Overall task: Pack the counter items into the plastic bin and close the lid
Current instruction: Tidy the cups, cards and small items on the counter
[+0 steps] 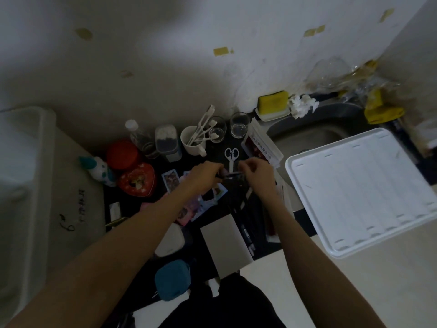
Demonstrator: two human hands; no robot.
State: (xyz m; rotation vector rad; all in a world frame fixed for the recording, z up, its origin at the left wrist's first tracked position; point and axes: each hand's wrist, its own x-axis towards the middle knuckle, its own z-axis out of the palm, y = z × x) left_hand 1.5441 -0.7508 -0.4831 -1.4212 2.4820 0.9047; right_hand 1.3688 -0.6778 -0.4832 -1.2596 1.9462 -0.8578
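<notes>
While the counter lies in dim light, a pale plastic bin (26, 176) is seen at the far left, standing off the edge of the dark counter (212, 162). Just right of it, a small white and teal bottle (100, 170), a round red tin (122, 154) and a heart-shaped red tin (137, 180) are grouped near the wall. Further right, a white mug (192, 142) filled with white utensils and two clear glasses are lined up, and white scissors (231, 156) are laid flat in front of them. Photo cards (170, 179) are scattered under the forearms.

At the centre, the left hand (205, 172) and the right hand (254, 171) are brought close together over the counter, and a small dark object (233, 177) is pinched between the curled fingers of both; what it is cannot be told. Nearer the body, a grey card (225, 245), a white rounded case (170, 240) and a blue pouch (172, 279) are laid on the counter. At the right, a white lid (361, 185) is rested partly over the sink (307, 136), with a yellow sponge (273, 102) behind it.
</notes>
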